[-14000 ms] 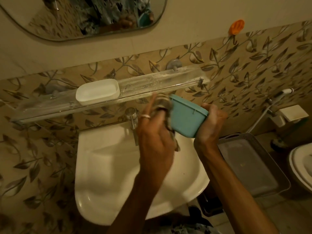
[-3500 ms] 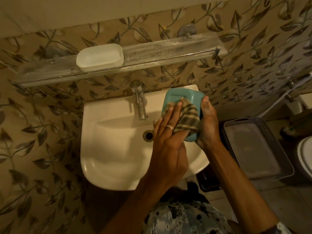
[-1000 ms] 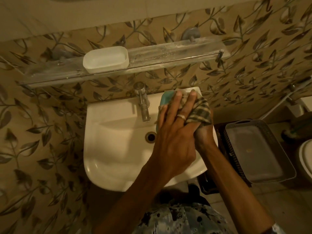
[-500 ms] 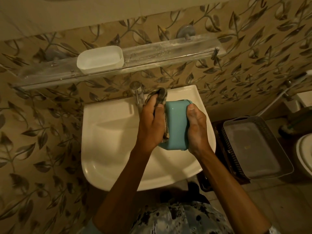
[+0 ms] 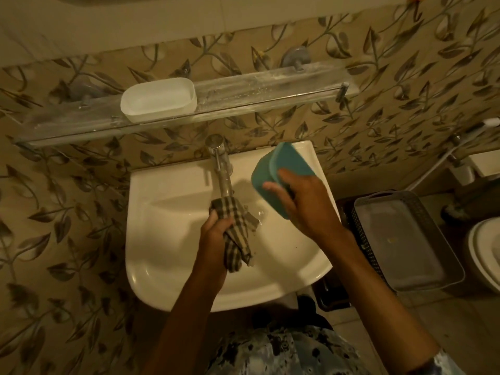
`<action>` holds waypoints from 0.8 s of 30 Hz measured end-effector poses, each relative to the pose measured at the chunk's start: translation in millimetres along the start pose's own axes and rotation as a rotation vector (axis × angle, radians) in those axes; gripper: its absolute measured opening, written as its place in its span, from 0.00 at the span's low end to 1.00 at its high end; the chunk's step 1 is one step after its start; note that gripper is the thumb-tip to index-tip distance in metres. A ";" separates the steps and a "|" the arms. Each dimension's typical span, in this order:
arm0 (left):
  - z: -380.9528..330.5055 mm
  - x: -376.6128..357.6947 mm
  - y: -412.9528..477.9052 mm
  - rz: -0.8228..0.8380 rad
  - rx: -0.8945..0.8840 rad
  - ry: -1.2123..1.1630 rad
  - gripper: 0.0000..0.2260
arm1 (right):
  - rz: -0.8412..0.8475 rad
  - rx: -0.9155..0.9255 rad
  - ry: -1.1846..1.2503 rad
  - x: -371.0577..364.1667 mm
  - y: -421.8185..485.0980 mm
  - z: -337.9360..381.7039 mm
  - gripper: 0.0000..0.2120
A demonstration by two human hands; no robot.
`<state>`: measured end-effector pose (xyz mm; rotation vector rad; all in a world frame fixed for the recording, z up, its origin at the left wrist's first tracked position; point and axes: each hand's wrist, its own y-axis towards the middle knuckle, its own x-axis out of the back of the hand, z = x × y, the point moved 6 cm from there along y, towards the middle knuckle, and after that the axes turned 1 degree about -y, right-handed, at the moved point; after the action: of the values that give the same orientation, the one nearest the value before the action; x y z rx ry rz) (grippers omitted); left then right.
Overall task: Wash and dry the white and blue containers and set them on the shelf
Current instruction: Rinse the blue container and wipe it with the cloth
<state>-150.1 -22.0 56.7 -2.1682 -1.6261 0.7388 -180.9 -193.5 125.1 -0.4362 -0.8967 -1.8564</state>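
Our right grip (image 5: 300,201) curls round the tilted blue container (image 5: 273,169), long axis toward the wall (image 5: 378,50). Our left grip (image 5: 216,235) clutches a cloth (image 5: 232,212); the white container (image 5: 158,100) lies along the shelf (image 5: 270,85).

Blue container in hand above the basin; white container on the shelf.

The blue container (image 5: 273,169) is a teal, rounded-rectangular tub, tilted steeply with one end raised toward the wall. The right hand (image 5: 305,201) grips its lower part, above the right side of the sink (image 5: 167,239). Whether its opening faces the camera cannot be told. The white container (image 5: 158,100) is a translucent oval-cornered tub, upright with the opening up. It rests left of centre on the clear wall shelf (image 5: 270,86), long side parallel to the front rail. The shelf surface right of it is bare and streaked white.
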 end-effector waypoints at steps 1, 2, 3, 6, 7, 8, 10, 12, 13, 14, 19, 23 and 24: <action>-5.6 -1.3 1.5 0.031 -0.013 -0.016 0.20 | 0.099 0.100 -0.092 -6.6 -3.2 6.9 0.13; -11.7 -2.0 2.8 0.062 -0.029 -0.026 0.26 | 0.184 0.176 -0.153 -13.6 -7.2 13.6 0.13; -16.9 -3.3 3.4 0.096 -0.040 -0.019 0.32 | 0.241 0.240 -0.201 -19.5 -11.3 19.8 0.12; -22.3 -6.3 5.0 0.186 -0.082 0.084 0.36 | 0.330 0.377 -0.270 -33.6 -24.2 30.6 0.08; -20.3 -6.5 5.8 0.212 -0.089 0.098 0.33 | 0.358 0.398 -0.290 -37.1 -26.5 32.3 0.08; -18.1 -7.1 6.3 0.235 -0.096 0.101 0.29 | 0.389 0.417 -0.313 -39.9 -27.8 33.2 0.09; -13.7 -8.9 6.3 0.276 -0.098 0.071 0.24 | 0.387 0.467 -0.343 -38.4 -27.5 35.8 0.09; -12.3 -10.4 6.6 0.323 -0.097 0.012 0.22 | 0.269 0.472 -0.340 -26.9 -27.8 34.6 0.15; -13.3 -10.4 6.9 0.340 -0.101 -0.008 0.21 | 0.180 0.428 -0.297 -17.4 -27.9 31.7 0.19; -14.8 -9.3 6.9 0.345 -0.106 -0.016 0.22 | 0.062 0.337 -0.204 -4.4 -27.1 27.5 0.21; -25.9 -7.9 4.3 0.370 -0.160 0.149 0.26 | -0.213 -0.554 0.632 20.5 -24.4 -27.7 0.32; -29.9 -9.4 6.1 0.369 -0.163 0.131 0.21 | 0.000 -0.798 1.095 0.7 -34.6 -35.5 0.31; -31.9 -7.8 6.8 0.364 -0.158 0.092 0.20 | 0.013 -0.813 1.188 -0.3 -36.5 -34.7 0.30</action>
<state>-127.8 -30.1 80.4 -2.6108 -1.2974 0.6109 -210.2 -210.6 87.7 0.2287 0.6670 -1.9459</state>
